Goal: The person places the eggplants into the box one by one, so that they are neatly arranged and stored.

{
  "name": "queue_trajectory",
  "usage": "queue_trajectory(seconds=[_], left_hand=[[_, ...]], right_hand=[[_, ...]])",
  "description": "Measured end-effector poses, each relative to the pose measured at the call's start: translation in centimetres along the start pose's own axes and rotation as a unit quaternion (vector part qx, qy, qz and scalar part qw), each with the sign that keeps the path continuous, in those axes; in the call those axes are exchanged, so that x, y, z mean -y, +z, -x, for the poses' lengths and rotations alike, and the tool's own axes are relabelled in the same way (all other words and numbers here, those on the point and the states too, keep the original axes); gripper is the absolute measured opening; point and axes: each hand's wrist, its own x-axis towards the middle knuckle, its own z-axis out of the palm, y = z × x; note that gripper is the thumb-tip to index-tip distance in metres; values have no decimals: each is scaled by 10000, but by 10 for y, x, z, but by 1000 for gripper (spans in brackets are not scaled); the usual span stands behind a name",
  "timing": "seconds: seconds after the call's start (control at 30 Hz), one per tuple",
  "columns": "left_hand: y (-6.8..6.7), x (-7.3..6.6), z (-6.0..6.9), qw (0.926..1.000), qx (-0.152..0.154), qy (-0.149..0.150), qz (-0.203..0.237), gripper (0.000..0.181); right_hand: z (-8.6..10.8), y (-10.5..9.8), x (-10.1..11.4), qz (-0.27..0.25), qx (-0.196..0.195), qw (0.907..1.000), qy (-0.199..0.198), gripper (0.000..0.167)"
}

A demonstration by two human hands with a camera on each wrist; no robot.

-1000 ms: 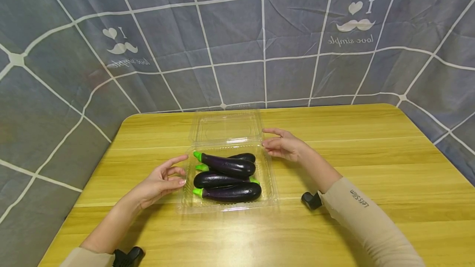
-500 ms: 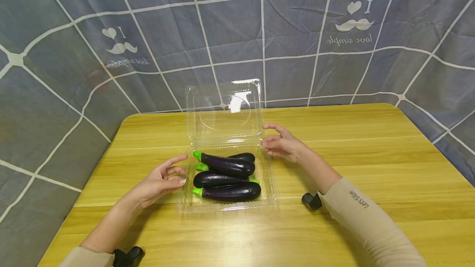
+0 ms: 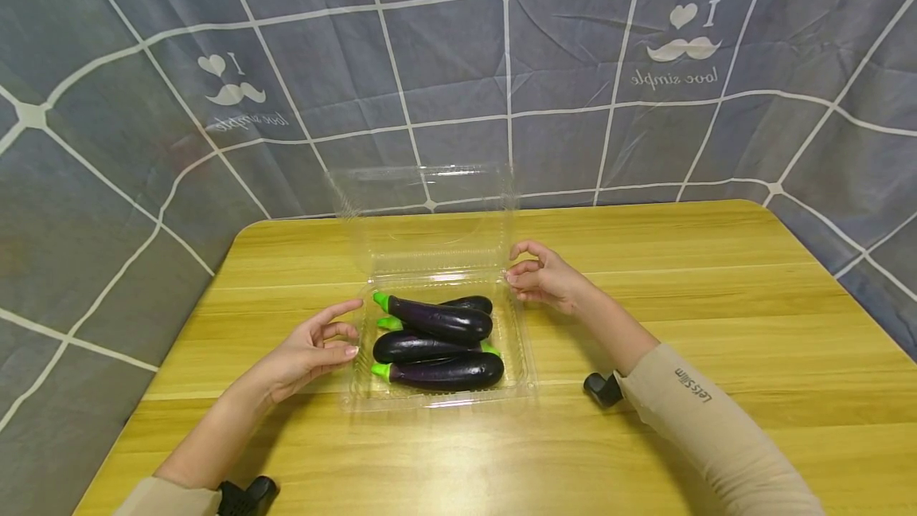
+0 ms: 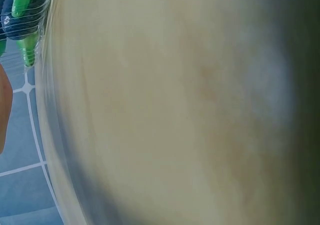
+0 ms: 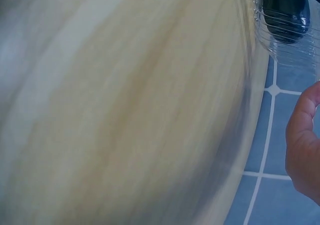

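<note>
Several dark purple eggplants point(image 3: 440, 321) with bright green stem ends lie stacked in a clear plastic clamshell container point(image 3: 444, 401) on the table. Its transparent lid point(image 3: 430, 173), blurred, stands raised at the back hinge and tilts toward the camera. My left hand point(image 3: 311, 347) is at the container's left side, fingers loosely bent, holding nothing. By the rear right corner is my right hand point(image 3: 550, 281), loosely curled, its fingertips at or touching the rim near the hinge. In the right wrist view, part of that hand point(image 5: 302, 140) and an eggplant's end point(image 5: 286, 15) show.
The wood-grain table point(image 3: 680, 277) extends around the container. Behind and beside it hangs a grey curtain point(image 3: 458, 62) with white grid lines. Black wrist-worn devices point(image 3: 602, 388) sit at both sleeve cuffs.
The lid has swung up from lying back on the table, passed upright, and now leans forward toward the container. Both hands stay almost where they were; the right fingers shift slightly.
</note>
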Motion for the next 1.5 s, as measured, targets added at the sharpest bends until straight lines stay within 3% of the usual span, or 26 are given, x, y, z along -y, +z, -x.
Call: queue_trajectory(seconds=[0.4,0.63,0.83,1.1,1.3,1.5], left_hand=[[1,-2,0,10000,-12,-89,13,71],[2,-5,2,9993,-176,-309,-128,65],[0,-4,2,9994,-165,-290,-85,52],[2,-11,3,9975,-191,-360,582,29],[5,-12,2,9958,-420,-485,660,37],[5,-12,2,9968,-464,-449,473,42]], right_hand=[[-1,-2,-4,-4,-33,10000,-3,32],[-1,-3,-6,469,-8,9987,-188,38],[-1,-2,-6,778,45,9966,-272,37],[1,3,-4,1166,5,9927,-310,37],[0,2,-2,1659,-111,9854,-369,31],[1,-3,-1,1825,194,9820,-442,19]])
